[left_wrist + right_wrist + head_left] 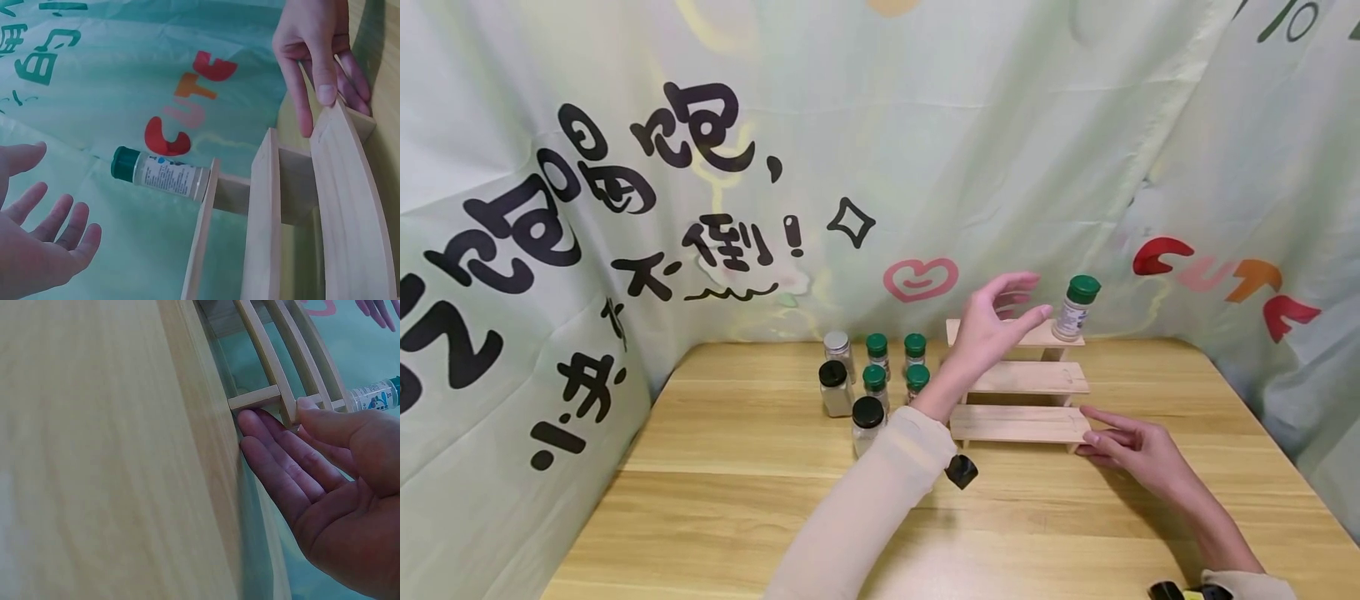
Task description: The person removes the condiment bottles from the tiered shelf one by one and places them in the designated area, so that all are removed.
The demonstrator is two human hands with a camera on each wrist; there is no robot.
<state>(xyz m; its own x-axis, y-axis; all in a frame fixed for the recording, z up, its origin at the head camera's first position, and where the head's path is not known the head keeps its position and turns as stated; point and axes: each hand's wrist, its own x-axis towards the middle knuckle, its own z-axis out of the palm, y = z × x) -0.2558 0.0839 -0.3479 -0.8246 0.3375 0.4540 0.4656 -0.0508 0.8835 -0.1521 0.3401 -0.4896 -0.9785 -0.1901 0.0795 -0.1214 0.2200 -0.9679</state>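
A three-step wooden shelf rack (1018,423) stands on the table. On the right end of its top step stands a spice bottle (1072,317) with a green lid, upright and with a printed label. My left hand (988,325) is over the top step, just left of the bottle and apart from it, fingers spread and nothing in them. At the right end of the lowest step, my right hand (1150,454) pinches the board, its thumb (325,94) on the top edge and other fingers beneath.
Left of the rack several green-lidded spice bottles (876,379) stand in rows. Beside them are black-lidded jars (836,392) and a silver-lidded one (838,346). A printed curtain (850,167) hangs behind the wooden table (737,500).
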